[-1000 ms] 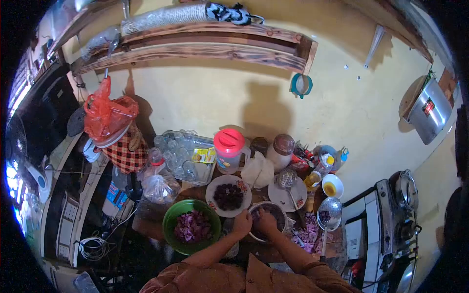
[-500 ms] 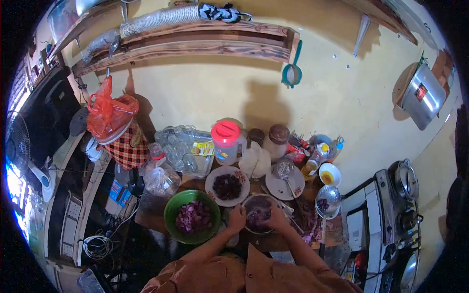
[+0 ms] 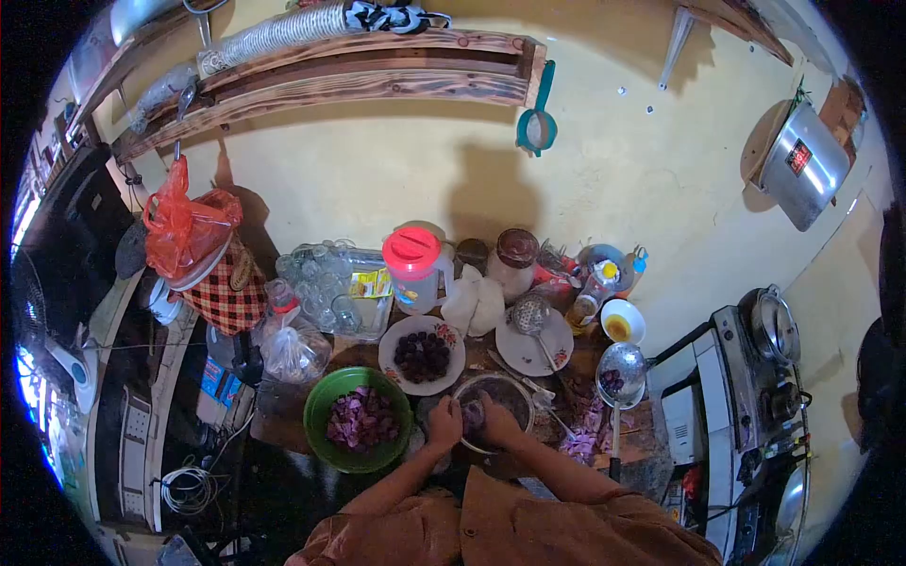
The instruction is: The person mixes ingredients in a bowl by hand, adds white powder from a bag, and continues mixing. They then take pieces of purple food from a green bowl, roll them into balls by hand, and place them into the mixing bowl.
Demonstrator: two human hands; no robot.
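Note:
A round bowl with dark purple stuff inside sits on the table right in front of me. My left hand is closed at the bowl's left rim, its fingertips close to my right hand. Over the bowl, my right hand curls its fingers round a purple lump. Left of my hands stands a green bowl of purple-pink chunks. Behind them is a flowered plate with dark purple balls on it.
A plate with a skimmer lies behind the bowl. To the right, a ladle holding dark pieces rests over a small bowl. A pink-lidded jug and glasses stand at the back. The stove is far right.
My right hand has moved left, closer to my left hand, with the purple lump now showing at its fingers. The whole view has shifted slightly as my head turned.

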